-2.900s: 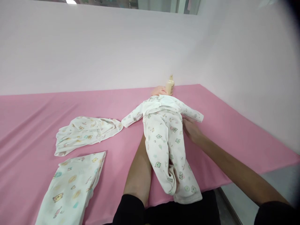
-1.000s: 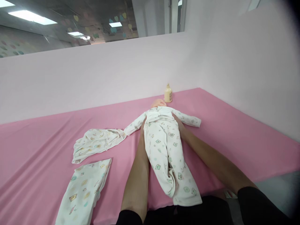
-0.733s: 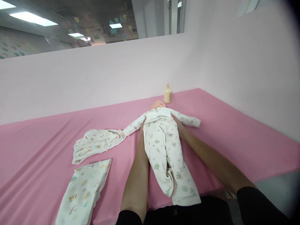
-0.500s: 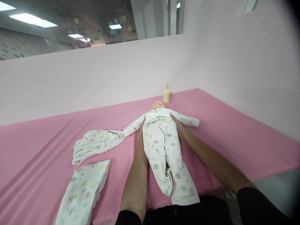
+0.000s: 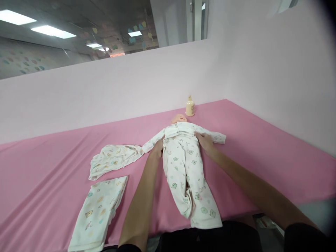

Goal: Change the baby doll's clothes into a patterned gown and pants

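A baby doll [image 5: 179, 118] lies on its back in a white printed long-sleeved top [image 5: 181, 126], arms spread. White printed baby pants [image 5: 181, 154] cover its lower body, the legs reaching the table's near edge. My left hand [image 5: 158, 146] is at the left side of the waist, under the sleeve's edge; its fingers look closed on the pants' waistband and are partly hidden. At the opposite side, my right hand [image 5: 204, 140] has its fingers bent against the waistband, apparently pinching it. The doll's hands and feet are out of sight inside the clothing.
A crumpled printed cloth [image 5: 115, 159] touches the left sleeve cuff. Nearer to me lies a folded printed cloth [image 5: 98, 213]. A pale yellow pump bottle [image 5: 190, 106] stands behind the doll's head. The pink-covered table [image 5: 57, 168] meets white walls [image 5: 118, 91] at the back and right.
Both hands have drawn back slightly toward me and outward from the doll's waist, showing more of their backs. The doll and the clothes look unchanged; the view has shifted a little.
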`<state>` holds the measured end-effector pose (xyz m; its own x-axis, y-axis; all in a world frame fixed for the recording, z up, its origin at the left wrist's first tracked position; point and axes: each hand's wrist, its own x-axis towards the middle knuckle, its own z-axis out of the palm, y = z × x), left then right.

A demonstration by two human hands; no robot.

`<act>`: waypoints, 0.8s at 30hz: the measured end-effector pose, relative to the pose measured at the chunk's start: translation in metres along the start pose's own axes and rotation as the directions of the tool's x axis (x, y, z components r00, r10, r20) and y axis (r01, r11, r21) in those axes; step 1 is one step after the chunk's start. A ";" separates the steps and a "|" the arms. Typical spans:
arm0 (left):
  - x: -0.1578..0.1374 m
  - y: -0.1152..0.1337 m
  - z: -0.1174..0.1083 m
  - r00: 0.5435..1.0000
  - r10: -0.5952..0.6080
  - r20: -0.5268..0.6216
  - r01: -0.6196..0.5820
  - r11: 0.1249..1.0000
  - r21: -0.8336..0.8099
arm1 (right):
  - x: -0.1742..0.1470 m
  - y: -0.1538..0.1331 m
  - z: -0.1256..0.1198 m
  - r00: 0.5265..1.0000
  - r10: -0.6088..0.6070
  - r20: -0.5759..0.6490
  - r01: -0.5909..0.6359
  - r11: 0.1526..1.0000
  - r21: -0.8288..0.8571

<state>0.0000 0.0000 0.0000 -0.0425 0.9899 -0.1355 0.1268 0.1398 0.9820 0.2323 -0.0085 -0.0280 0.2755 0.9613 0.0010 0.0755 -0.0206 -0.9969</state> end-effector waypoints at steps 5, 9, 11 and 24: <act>-0.016 0.007 -0.018 0.996 0.047 -0.080 -0.023 0.957 0.289 | 0.001 -0.011 -0.011 0.983 -0.173 0.060 0.178 0.981 -0.080; -0.028 0.014 -0.025 0.951 0.302 -0.057 -0.238 0.842 0.485 | 0.010 -0.018 -0.011 0.964 -0.164 0.211 0.189 0.977 -0.104; -0.033 0.017 -0.028 0.909 0.413 -0.049 -0.324 0.777 0.540 | 0.013 -0.021 -0.011 0.946 -0.191 0.261 0.223 0.970 -0.096; -0.098 -0.035 -0.029 0.692 0.704 0.157 -0.489 0.298 0.820 | 0.002 -0.002 -0.029 0.644 -0.714 0.275 0.763 0.571 -0.302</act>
<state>-0.0293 -0.1031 -0.0171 0.2151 0.7877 0.5773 0.8712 -0.4218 0.2510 0.2607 -0.0146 -0.0235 -0.1398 0.7088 0.6914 0.5432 0.6387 -0.5449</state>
